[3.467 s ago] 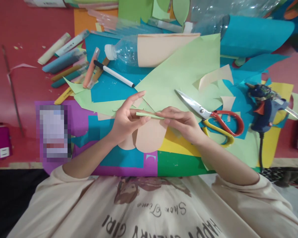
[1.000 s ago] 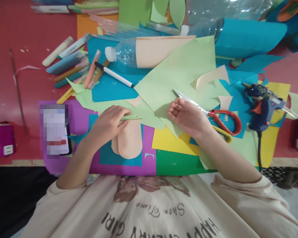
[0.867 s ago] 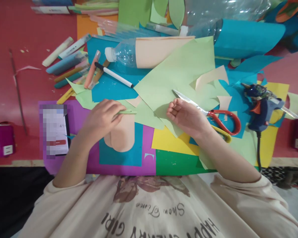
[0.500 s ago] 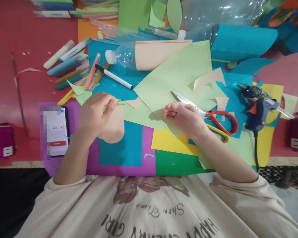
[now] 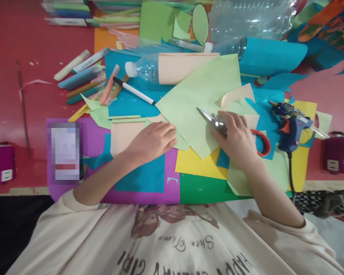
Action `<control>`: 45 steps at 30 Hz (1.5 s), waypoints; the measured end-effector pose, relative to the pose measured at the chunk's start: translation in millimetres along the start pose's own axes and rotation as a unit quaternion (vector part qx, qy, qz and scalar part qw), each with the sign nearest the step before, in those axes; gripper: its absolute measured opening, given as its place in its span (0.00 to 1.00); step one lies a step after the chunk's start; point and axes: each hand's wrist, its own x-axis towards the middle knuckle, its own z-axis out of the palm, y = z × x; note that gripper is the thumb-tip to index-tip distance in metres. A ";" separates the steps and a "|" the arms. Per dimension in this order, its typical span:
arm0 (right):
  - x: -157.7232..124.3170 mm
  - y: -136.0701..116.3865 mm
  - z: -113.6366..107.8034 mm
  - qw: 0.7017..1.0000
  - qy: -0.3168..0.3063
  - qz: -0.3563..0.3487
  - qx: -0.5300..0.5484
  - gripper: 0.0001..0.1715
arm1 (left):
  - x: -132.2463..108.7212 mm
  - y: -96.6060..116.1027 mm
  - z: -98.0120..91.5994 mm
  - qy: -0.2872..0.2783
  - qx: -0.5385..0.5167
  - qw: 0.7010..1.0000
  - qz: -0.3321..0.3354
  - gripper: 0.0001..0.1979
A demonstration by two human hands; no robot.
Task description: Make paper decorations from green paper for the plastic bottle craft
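My right hand (image 5: pixel 236 133) is closed over the scissors (image 5: pixel 209 116), covering the pivot and part of the red handle (image 5: pixel 264 143); the blades point up-left across a large light green sheet (image 5: pixel 200 91). My left hand (image 5: pixel 153 141) holds nothing. It rests knuckles up with its fingers lying on the lower edge of that green sheet, beside a peach paper piece (image 5: pixel 123 135). Two thin rolled green paper sticks (image 5: pixel 125 118) lie side by side just above the peach piece, apart from both hands.
A blue glue gun (image 5: pixel 289 126) with its cord lies to the right. A plastic bottle (image 5: pixel 143 68) wrapped in peach paper, a black marker (image 5: pixel 134 93) and several pens (image 5: pixel 83 82) lie at the back left. A phone (image 5: pixel 65 152) sits at the left. Coloured paper sheets cover the table.
My left hand laid the green stick down beside another one and moved right onto the green sheet. My right hand moved right and closed over the scissors.
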 end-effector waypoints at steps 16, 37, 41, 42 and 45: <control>2.0 12.0 1.2 0.995 0.060 0.049 0.064 0.16 | -1.8 8.3 21.6 0.025 -0.016 0.996 0.089 0.14; 9.8 28.7 3.3 0.988 0.081 0.107 0.074 0.13 | -31.8 11.1 -2.7 0.156 -0.173 0.970 0.066 0.06; 7.3 24.6 -2.1 0.993 0.081 0.084 0.033 0.13 | -34.5 10.7 -0.9 0.126 -0.174 0.976 0.044 0.07; 3.7 20.4 -5.2 0.995 0.084 0.055 0.026 0.15 | -35.7 10.7 -0.8 0.122 -0.164 0.978 0.043 0.07; -15.2 2.3 -15.0 0.994 0.004 -0.091 0.056 0.24 | -41.6 10.1 -0.3 0.099 -0.103 0.990 0.007 0.09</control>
